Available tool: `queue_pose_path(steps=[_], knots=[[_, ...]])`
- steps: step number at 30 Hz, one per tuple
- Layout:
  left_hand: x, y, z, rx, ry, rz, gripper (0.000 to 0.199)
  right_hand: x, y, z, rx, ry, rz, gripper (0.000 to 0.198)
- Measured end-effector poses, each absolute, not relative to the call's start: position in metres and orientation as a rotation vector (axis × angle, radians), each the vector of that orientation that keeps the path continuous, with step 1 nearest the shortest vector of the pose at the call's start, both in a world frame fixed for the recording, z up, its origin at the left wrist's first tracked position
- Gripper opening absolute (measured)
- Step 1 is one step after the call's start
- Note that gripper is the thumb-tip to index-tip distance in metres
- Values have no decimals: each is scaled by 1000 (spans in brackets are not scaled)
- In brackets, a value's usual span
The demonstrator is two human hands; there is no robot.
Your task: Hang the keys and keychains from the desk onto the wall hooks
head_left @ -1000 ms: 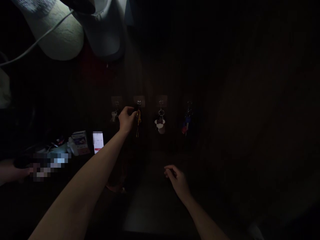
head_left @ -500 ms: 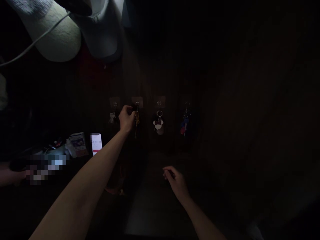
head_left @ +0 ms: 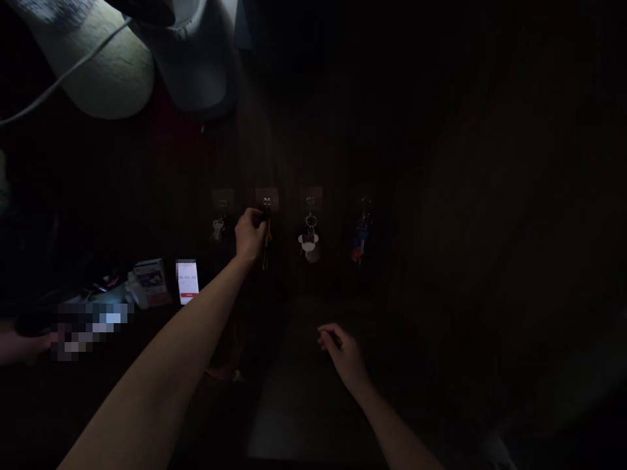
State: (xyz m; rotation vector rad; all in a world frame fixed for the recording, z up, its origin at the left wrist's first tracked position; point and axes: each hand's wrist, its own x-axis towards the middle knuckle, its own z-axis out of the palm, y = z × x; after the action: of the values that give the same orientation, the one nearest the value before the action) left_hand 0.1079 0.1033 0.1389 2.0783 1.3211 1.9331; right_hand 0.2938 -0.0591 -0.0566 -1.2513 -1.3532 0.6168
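In dim light, my left hand (head_left: 251, 236) is raised to the second wall hook (head_left: 267, 202) from the left. Its fingers close on a bunch of keys (head_left: 267, 238) with a yellowish strap or fob, hanging just under that hook. Left of the hand hang silver keys (head_left: 218, 229). To its right is a key ring with a white mouse-head charm (head_left: 308, 244), and beyond that a bunch with blue and red pieces (head_left: 361, 243). My right hand (head_left: 347, 352) hovers low over a dark surface, fingers loosely curled and apart, holding nothing.
Pale caps (head_left: 193, 75) hang at the upper left, with a white cable (head_left: 73, 73) across them. A lit phone (head_left: 188, 282) stands beside a small box (head_left: 153, 282). At the far left edge another person's hand (head_left: 29, 343) shows beside a blurred-out patch.
My left hand stays at the keys, with the yellowish part shifted slightly under the fingers. The view has drifted a little. My right hand has hardly moved.
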Motion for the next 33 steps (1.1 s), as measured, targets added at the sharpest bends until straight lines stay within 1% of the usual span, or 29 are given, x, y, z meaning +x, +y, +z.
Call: queue_pose_path(steps=[6,14,17,20,27,30,33], knots=[[107,101,139,2202,1514,1808,19,294,-60,-54,-1268,-1362,613,30],[114,102,145,2157,1776,1608,23,293,-59,-56,-1235,-1365,620,30],[116,105,137,2032,1739,1595,21,294,-60,-56,-1250,-1368,604,33],[118,104,126,1963,1622,1684,22,294,-61,-55,-1269,-1364,608,34],[110,91,101,2014,1456,1840,32,295,-58,-57,-1265,-1349,631,29],[102,88,89,2062,1431,1820,35,296,-56,-60,-1257,-1357,631,28],[91,84,77,2089,1396,1742,34,296,-56,-62,-1260,-1353,626,28]])
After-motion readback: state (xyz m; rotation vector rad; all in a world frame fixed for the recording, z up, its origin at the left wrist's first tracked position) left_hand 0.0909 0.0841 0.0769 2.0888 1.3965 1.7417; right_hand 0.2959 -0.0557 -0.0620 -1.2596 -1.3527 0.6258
